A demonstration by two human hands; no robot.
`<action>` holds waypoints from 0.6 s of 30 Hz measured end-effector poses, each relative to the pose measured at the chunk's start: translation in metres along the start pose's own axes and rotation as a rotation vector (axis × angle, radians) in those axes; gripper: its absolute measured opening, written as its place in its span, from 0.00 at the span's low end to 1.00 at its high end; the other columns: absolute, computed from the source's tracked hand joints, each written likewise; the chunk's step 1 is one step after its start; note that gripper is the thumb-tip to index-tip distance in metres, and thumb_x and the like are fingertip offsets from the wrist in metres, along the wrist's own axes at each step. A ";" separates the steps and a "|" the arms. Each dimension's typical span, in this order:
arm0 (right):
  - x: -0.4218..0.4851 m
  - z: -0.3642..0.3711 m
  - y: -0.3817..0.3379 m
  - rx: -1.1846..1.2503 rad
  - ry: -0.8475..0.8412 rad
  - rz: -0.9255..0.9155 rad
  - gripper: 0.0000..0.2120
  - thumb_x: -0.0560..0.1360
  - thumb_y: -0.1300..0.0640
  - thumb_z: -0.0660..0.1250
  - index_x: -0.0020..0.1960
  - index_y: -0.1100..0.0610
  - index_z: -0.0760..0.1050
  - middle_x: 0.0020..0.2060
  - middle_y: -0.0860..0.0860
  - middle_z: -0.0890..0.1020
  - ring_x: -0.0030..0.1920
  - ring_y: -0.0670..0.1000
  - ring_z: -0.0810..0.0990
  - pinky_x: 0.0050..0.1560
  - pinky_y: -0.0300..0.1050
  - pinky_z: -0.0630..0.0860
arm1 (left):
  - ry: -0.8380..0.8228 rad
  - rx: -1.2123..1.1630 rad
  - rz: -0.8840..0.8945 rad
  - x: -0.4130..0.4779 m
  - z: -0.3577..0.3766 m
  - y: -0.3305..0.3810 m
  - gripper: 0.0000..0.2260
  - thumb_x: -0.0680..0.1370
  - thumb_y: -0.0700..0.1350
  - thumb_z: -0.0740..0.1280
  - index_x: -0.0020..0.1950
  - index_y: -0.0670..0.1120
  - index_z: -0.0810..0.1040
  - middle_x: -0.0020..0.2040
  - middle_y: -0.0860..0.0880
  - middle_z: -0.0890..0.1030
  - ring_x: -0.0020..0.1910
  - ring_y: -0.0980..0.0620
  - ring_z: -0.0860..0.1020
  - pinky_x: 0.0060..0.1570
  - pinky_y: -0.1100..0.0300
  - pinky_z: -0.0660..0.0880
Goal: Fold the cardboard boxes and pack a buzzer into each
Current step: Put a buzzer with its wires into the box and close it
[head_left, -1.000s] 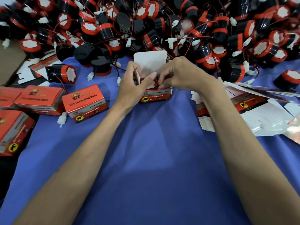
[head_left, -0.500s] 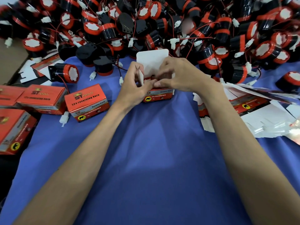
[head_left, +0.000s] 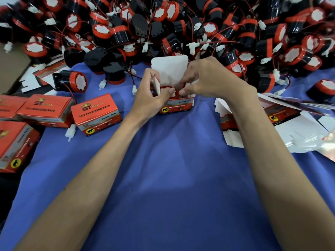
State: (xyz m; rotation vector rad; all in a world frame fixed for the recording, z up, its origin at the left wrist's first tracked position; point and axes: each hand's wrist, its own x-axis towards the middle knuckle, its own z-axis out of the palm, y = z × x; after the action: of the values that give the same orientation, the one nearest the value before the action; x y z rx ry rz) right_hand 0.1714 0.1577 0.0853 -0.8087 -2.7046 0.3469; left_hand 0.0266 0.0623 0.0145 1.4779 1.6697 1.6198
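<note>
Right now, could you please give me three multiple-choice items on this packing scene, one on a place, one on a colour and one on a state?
1. Where do the closed boxes lie relative to the open box?
A. To its left
B. To its right
C. Stacked on it

2. What colour is the cloth?
A. Green
B. Blue
C. White

3. How is the open box's lid flap?
A. Tucked shut
B. Torn off
C. Standing up

Answers:
1 A, they sit at the left edge of the cloth.
2 B, blue fills the whole foreground.
3 C, the white flap rises behind the buzzer in the box.
</note>
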 end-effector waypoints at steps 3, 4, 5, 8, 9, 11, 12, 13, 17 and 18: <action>0.000 -0.004 -0.001 -0.022 -0.021 0.036 0.15 0.71 0.56 0.73 0.58 0.52 0.82 0.50 0.50 0.84 0.54 0.49 0.79 0.58 0.51 0.75 | -0.003 -0.002 -0.004 0.001 0.001 -0.003 0.17 0.74 0.42 0.71 0.44 0.54 0.61 0.41 0.44 0.69 0.40 0.51 0.69 0.41 0.55 0.70; 0.000 -0.004 0.000 -0.045 -0.020 0.041 0.15 0.72 0.57 0.73 0.58 0.50 0.81 0.50 0.48 0.84 0.56 0.50 0.78 0.61 0.53 0.72 | -0.003 -0.004 -0.002 0.001 0.001 -0.004 0.17 0.74 0.42 0.71 0.44 0.54 0.61 0.42 0.45 0.69 0.40 0.52 0.69 0.41 0.55 0.70; -0.001 -0.004 0.001 -0.073 -0.012 0.051 0.14 0.72 0.56 0.73 0.57 0.48 0.82 0.49 0.44 0.84 0.57 0.49 0.76 0.61 0.53 0.68 | -0.002 -0.001 -0.001 0.001 0.001 -0.004 0.17 0.73 0.43 0.70 0.44 0.54 0.61 0.42 0.45 0.68 0.40 0.52 0.69 0.41 0.56 0.70; -0.003 -0.002 0.009 -0.111 0.039 0.101 0.10 0.71 0.52 0.73 0.51 0.43 0.83 0.43 0.33 0.76 0.52 0.41 0.66 0.51 0.49 0.54 | -0.007 0.006 0.001 0.002 0.001 -0.005 0.16 0.72 0.45 0.70 0.44 0.54 0.62 0.42 0.45 0.69 0.41 0.52 0.69 0.42 0.55 0.71; -0.003 -0.001 0.010 -0.107 0.053 0.111 0.09 0.71 0.51 0.74 0.50 0.42 0.83 0.43 0.32 0.76 0.53 0.41 0.66 0.49 0.48 0.50 | -0.008 0.006 0.004 0.002 0.001 -0.006 0.16 0.72 0.45 0.70 0.44 0.54 0.62 0.42 0.45 0.69 0.41 0.52 0.69 0.42 0.55 0.71; -0.003 0.003 0.009 -0.136 0.075 0.109 0.09 0.69 0.46 0.73 0.50 0.41 0.83 0.43 0.34 0.79 0.56 0.44 0.65 0.45 0.47 0.46 | -0.005 0.005 0.012 0.001 0.001 -0.006 0.16 0.72 0.44 0.70 0.44 0.54 0.62 0.40 0.48 0.68 0.39 0.54 0.69 0.40 0.58 0.70; -0.002 0.005 0.006 -0.168 0.084 0.098 0.10 0.69 0.43 0.73 0.50 0.41 0.83 0.41 0.36 0.79 0.55 0.46 0.64 0.46 0.47 0.47 | 0.000 0.004 0.015 0.001 0.001 -0.007 0.16 0.72 0.44 0.70 0.44 0.54 0.62 0.39 0.50 0.68 0.38 0.55 0.68 0.39 0.61 0.70; -0.002 0.008 0.004 -0.190 0.091 0.088 0.11 0.69 0.42 0.72 0.50 0.40 0.82 0.39 0.38 0.78 0.55 0.47 0.63 0.48 0.49 0.48 | 0.003 0.003 0.015 0.001 0.002 -0.007 0.16 0.72 0.44 0.70 0.44 0.54 0.62 0.38 0.51 0.68 0.38 0.56 0.68 0.38 0.62 0.69; 0.000 0.017 0.001 -0.146 0.130 0.075 0.07 0.69 0.47 0.74 0.45 0.45 0.78 0.44 0.43 0.82 0.53 0.46 0.65 0.52 0.51 0.52 | -0.003 0.004 0.015 0.002 0.002 -0.008 0.16 0.72 0.43 0.69 0.44 0.54 0.61 0.39 0.49 0.67 0.38 0.54 0.68 0.38 0.59 0.69; 0.000 0.017 0.001 -0.136 0.136 0.088 0.07 0.68 0.47 0.74 0.42 0.46 0.77 0.44 0.44 0.82 0.52 0.46 0.64 0.52 0.51 0.52 | -0.003 0.010 0.020 0.002 0.002 -0.008 0.16 0.72 0.43 0.69 0.44 0.54 0.61 0.38 0.51 0.67 0.37 0.55 0.67 0.37 0.60 0.68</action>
State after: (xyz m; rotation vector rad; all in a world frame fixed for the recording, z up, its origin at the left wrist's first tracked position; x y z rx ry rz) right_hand 0.1663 0.1560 0.0692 -0.9545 -2.5930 0.1227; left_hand 0.0244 0.0664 0.0078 1.5057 1.6692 1.6210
